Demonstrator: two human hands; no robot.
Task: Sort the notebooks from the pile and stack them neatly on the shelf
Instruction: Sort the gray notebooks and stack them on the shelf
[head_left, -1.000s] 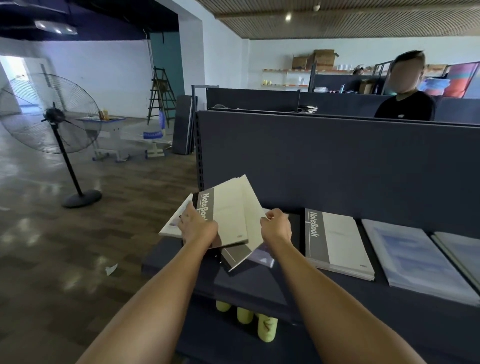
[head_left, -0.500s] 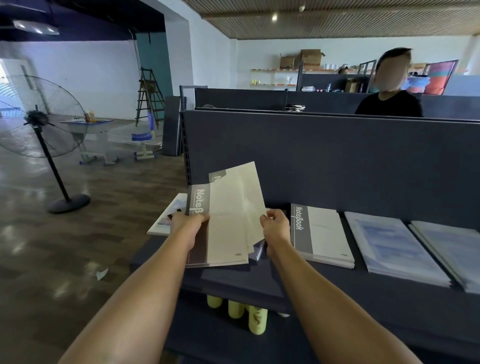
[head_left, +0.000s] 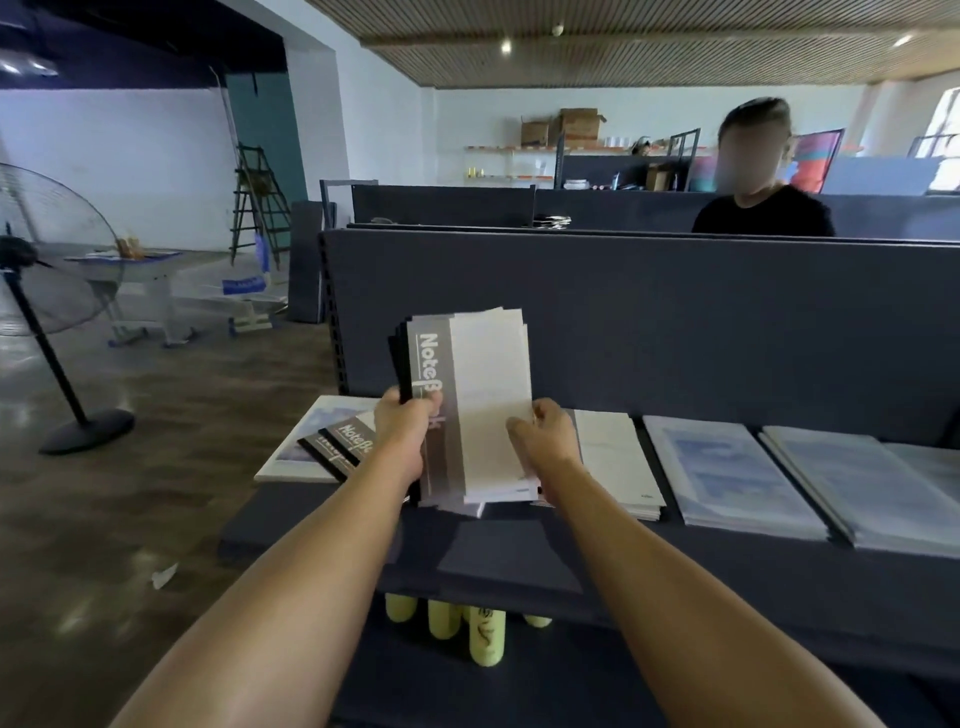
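Since 1 second ago, the fanned notebooks have been drawn together into 1 squared-up bundle, raised nearly upright between both hands above the shelf's left part.

Head view: the left hand (head_left: 402, 439) clasps the held bundle (head_left: 467, 405) along its grey spine edge, thumb over the "Notebook" lettering; the right hand (head_left: 545, 441) pinches its opposite long edge. How many notebooks the bundle holds cannot be told; at least 2 cream covers and some dark ones show at the top. The bundle's bottom edge hovers just over the shelf (head_left: 509, 561), near the cream stack (head_left: 615, 467) lying flat just beside it on the right.

At the shelf's left end, 2 leftover notebooks (head_left: 332, 441) lie skewed, overhanging the edge. To the right lie 2 blue-covered stacks (head_left: 727, 478), side by side. 4 yellow bottles (head_left: 485, 644) stand on the lower level.

Risks, as I judge them: the unevenly aligned covers could slip apart again if either grip loosens during lowering, and the overhanging pile could be knocked to the floor by the left forearm.
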